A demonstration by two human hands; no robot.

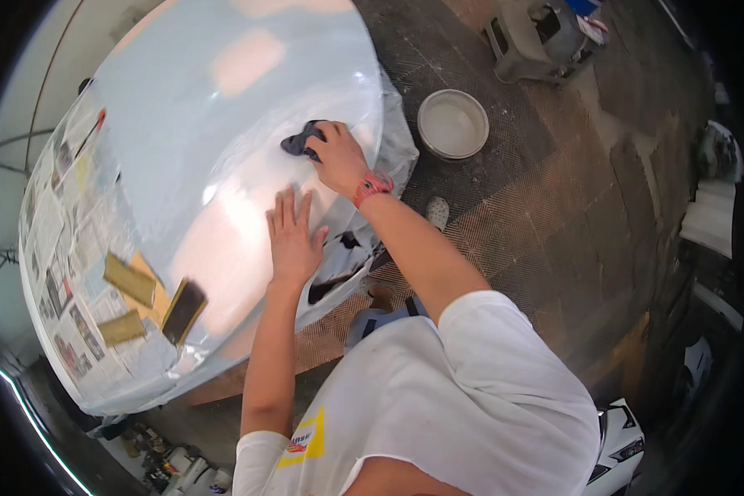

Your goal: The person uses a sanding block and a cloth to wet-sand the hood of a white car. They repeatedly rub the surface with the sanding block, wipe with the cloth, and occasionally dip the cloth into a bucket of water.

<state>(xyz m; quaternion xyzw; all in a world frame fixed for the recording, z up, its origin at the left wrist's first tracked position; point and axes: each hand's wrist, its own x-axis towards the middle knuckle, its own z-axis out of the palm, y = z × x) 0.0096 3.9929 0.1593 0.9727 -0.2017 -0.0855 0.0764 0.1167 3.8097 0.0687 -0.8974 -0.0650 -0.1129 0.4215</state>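
A large curved car body panel [165, 165], pale blue-grey with peach patches and a wet shine, spreads out before me. My right hand [336, 155], with a red watch on the wrist, closes around a crumpled dark cloth [294, 145] and presses it on the panel near its right edge. My left hand [294, 241] lies flat on a peach patch closer to me, fingers spread, holding nothing. To the left, newspaper [58, 227] covers the surface beside the panel. On it sit yellowish sanding pads [130, 281] and a dark-faced block [183, 312].
A round bowl [453, 124] of cloudy liquid stands on the mesh-textured floor mat [546, 207] to the right. Farther back is a grey plastic stool [531, 40]. Plastic sheeting [398, 153] hangs along the panel's right edge. A white car part [618, 442] shows at lower right.
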